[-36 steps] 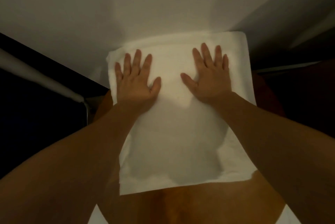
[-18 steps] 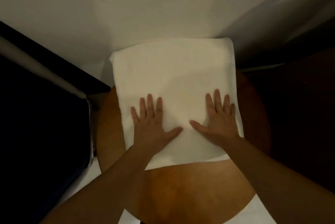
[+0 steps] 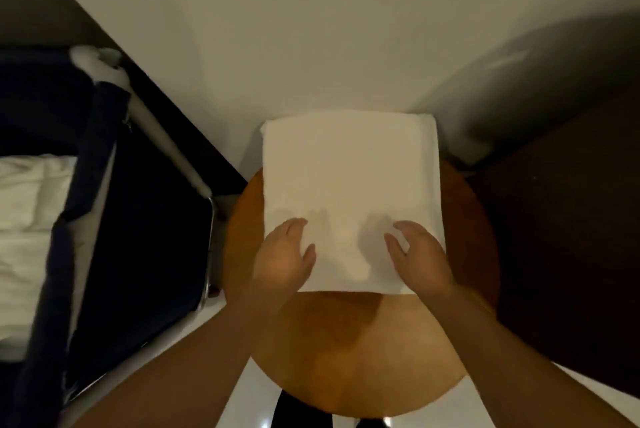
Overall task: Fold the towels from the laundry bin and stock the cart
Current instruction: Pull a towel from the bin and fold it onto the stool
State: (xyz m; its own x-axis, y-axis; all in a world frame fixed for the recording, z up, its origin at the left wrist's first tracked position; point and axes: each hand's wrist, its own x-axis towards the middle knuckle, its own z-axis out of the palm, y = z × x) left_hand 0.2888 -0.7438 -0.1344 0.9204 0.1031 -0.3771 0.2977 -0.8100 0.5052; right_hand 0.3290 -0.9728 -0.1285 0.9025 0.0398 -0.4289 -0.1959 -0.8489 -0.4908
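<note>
Both hands have swept back down the towel (image 3: 349, 185) to its near edge, so the smoothing pass looks finished. The left hand (image 3: 284, 254) and right hand (image 3: 420, 254) sit over the near corners, fingers now bent rather than flat. Whether either grip has pinched the cloth, I cannot tell. Another fold or a lift seems likely next. The towel lies folded on the round wooden counter (image 3: 363, 358), far end up by the pale wall (image 3: 311, 29). Off left, a dark-sided bin (image 3: 97, 157) holds white linen (image 3: 31, 205).
</note>
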